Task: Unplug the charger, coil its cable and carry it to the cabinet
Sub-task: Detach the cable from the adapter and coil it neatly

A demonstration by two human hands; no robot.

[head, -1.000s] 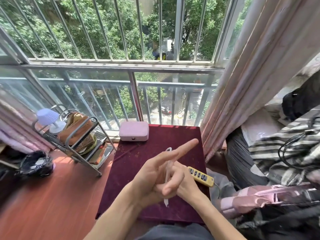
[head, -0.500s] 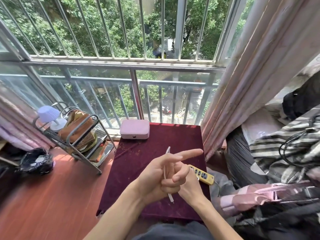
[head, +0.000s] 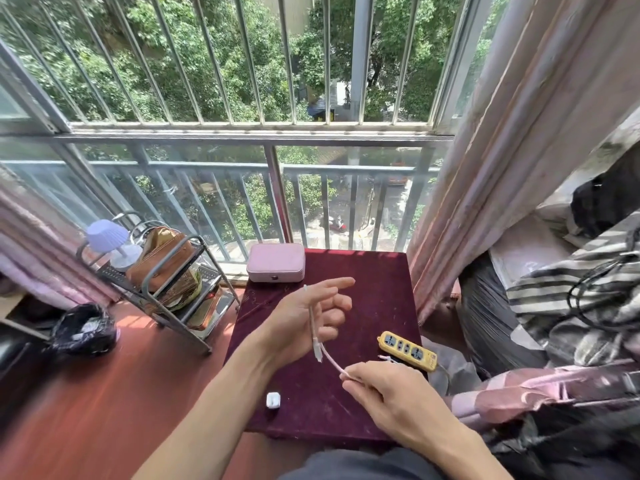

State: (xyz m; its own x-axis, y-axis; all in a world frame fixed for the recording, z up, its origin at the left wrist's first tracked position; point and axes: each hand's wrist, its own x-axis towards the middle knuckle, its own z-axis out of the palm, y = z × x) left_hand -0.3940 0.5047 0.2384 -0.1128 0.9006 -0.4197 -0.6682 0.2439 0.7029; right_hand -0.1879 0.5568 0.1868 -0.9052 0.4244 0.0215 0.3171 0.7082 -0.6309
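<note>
A thin white charger cable point(head: 316, 336) runs across the palm of my left hand point(head: 304, 317), whose fingers are spread above the maroon table point(head: 381, 282). My right hand point(head: 384, 389) pinches the same cable a little nearer to me, lower right of the left hand. The small white charger plug point(head: 273, 400) lies alone on the table's near left part. A yellow power strip point(head: 408, 350) rests at the table's right edge with nothing plugged in.
A pink case point(head: 276, 263) sits at the table's far left corner. A metal rack point(head: 166, 289) with a bag and small lamp stands left; a black bin point(head: 85, 329) is beside it. Curtain and bedding point(head: 571, 306) crowd the right. Window bars are ahead.
My hands have drawn apart: the right hand moved toward me and right, pulling cable out of the left hand. The white plug now shows on the table.
</note>
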